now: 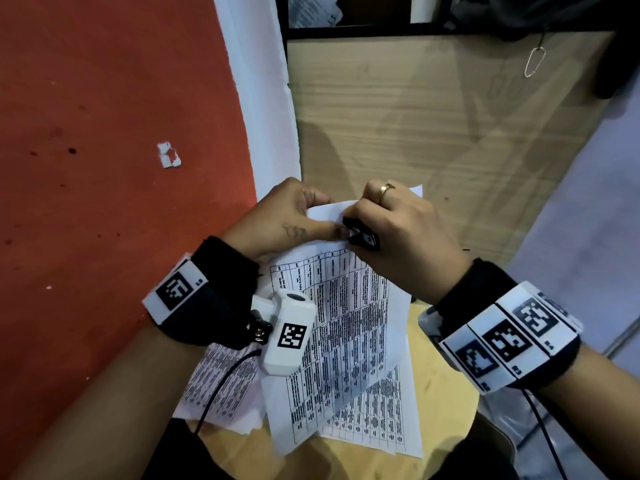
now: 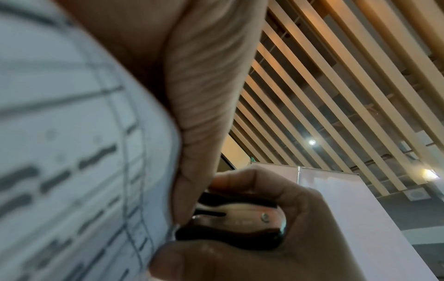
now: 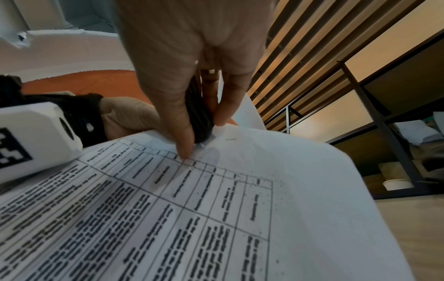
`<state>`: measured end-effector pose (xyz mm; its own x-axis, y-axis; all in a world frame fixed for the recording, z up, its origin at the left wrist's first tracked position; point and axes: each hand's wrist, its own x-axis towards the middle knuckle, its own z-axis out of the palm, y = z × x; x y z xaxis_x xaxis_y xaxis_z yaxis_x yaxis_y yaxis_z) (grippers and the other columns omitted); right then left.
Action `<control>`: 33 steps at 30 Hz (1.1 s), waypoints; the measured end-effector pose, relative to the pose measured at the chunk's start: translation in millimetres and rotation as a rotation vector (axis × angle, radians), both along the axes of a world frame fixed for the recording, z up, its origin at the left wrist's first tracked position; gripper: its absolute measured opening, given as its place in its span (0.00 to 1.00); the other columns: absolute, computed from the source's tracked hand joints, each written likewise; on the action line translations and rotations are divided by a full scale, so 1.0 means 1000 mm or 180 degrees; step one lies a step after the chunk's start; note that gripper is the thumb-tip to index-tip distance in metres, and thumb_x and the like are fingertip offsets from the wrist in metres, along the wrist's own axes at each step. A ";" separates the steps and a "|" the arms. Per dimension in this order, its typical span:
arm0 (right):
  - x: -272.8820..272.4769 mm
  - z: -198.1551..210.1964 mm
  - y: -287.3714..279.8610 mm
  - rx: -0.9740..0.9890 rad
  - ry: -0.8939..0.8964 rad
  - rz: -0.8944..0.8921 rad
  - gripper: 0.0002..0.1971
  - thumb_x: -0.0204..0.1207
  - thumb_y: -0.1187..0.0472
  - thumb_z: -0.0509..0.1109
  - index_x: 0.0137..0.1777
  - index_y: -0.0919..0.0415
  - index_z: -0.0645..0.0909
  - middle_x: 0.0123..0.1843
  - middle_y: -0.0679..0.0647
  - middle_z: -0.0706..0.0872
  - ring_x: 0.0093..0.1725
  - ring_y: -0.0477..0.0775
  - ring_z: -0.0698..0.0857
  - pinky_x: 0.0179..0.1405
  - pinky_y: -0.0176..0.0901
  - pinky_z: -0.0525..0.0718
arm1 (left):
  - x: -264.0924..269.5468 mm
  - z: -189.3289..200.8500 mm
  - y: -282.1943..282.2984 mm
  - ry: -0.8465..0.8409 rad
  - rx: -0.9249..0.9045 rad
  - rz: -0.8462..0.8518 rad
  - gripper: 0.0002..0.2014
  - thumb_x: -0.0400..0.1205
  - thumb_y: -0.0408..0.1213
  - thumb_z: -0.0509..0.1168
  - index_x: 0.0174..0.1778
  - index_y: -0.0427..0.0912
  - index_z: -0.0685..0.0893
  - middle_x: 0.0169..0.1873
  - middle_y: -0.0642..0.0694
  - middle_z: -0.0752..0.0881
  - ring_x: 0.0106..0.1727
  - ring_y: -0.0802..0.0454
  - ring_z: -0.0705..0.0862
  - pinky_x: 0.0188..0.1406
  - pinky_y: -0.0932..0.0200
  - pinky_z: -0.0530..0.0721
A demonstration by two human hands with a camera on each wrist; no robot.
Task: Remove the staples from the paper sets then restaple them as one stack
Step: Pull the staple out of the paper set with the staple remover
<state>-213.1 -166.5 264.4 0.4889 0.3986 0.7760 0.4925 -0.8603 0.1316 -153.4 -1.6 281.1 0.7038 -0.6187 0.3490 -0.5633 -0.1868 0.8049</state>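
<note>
A printed paper set (image 1: 343, 327) with tables is lifted at its top edge above a round wooden table (image 1: 436, 403). My left hand (image 1: 294, 220) pinches the top corner of that set (image 2: 84, 152) between thumb and fingers. My right hand (image 1: 398, 230) grips a black staple remover (image 1: 362, 235), squeezed between thumb and fingers (image 3: 185, 133), with its claws at the paper's top corner beside my left thumb. The remover (image 2: 238, 218) shows a metal middle and black grips. More printed sheets (image 1: 221, 386) lie underneath on the table. The staple itself is hidden.
A red floor (image 1: 104, 133) spreads to the left with a white scrap (image 1: 168, 154) on it. A wooden panel (image 1: 433, 116) and a dark shelf frame with a paper cup (image 1: 423, 8) stand ahead. A cable (image 1: 221, 386) runs from my left wrist camera.
</note>
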 end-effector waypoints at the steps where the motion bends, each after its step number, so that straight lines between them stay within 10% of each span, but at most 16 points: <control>1: 0.001 0.000 0.000 -0.0016 -0.0024 0.0002 0.08 0.61 0.63 0.72 0.39 0.67 0.81 0.40 0.60 0.81 0.42 0.56 0.72 0.24 0.50 0.80 | -0.002 0.001 0.001 0.0030 -0.0002 -0.0035 0.08 0.68 0.35 0.77 0.39 0.37 0.89 0.35 0.31 0.87 0.38 0.54 0.81 0.41 0.59 0.77; 19: 0.003 -0.004 -0.008 0.1710 0.0427 0.0782 0.16 0.57 0.61 0.83 0.44 0.66 0.86 0.40 0.59 0.85 0.41 0.54 0.85 0.43 0.44 0.83 | -0.004 -0.001 -0.001 0.0542 -0.0561 -0.0118 0.06 0.67 0.35 0.75 0.36 0.41 0.87 0.27 0.51 0.88 0.28 0.60 0.84 0.29 0.70 0.80; 26: 0.012 -0.012 -0.007 0.1994 0.0335 0.0723 0.15 0.58 0.63 0.82 0.44 0.68 0.85 0.41 0.57 0.84 0.42 0.55 0.86 0.45 0.48 0.84 | 0.007 -0.018 -0.015 -0.0732 -0.0331 0.0899 0.18 0.67 0.56 0.67 0.37 0.45 0.87 0.29 0.40 0.85 0.31 0.49 0.80 0.38 0.43 0.82; 33: 0.027 -0.029 -0.003 0.1384 -0.0048 0.0123 0.09 0.60 0.66 0.77 0.38 0.67 0.83 0.34 0.57 0.79 0.35 0.59 0.81 0.33 0.47 0.77 | 0.001 -0.024 -0.026 -0.1439 0.0537 0.1741 0.08 0.75 0.46 0.69 0.43 0.46 0.88 0.26 0.46 0.83 0.40 0.41 0.84 0.33 0.57 0.70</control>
<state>-186.1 -169.2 235.6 0.4672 0.0509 0.8827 0.5264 -0.8182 -0.2314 -152.1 -27.4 257.4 0.7374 -0.2908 0.6097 -0.6245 -0.6376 0.4512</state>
